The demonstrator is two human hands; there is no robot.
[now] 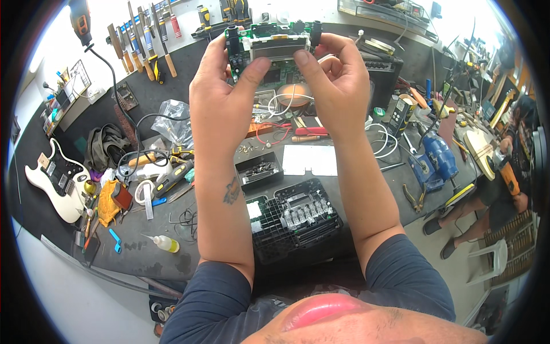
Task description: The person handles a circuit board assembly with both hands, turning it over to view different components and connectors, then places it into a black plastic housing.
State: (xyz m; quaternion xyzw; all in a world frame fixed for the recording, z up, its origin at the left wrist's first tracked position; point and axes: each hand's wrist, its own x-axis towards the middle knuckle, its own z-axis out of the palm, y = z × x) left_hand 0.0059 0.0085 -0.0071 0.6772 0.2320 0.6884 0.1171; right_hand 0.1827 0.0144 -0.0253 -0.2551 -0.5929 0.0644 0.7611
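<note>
overhead, green circuit board (269, 49), rectangular

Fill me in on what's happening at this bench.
A person holds a green circuit board with a display module up in front of them, left hand and right hand gripping its two ends. Below, on the cluttered workbench, lies an opened black device housing beside a small black parts tray. Another person sits at the right.

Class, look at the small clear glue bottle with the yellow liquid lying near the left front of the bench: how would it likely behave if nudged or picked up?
The glue bottle lies on its side and looks rounded, so a nudge would probably roll it. It seems small and plastic, so likely light and somewhat squeezable. Its tapered nozzle may make it roll in a curve rather than straight.
</note>
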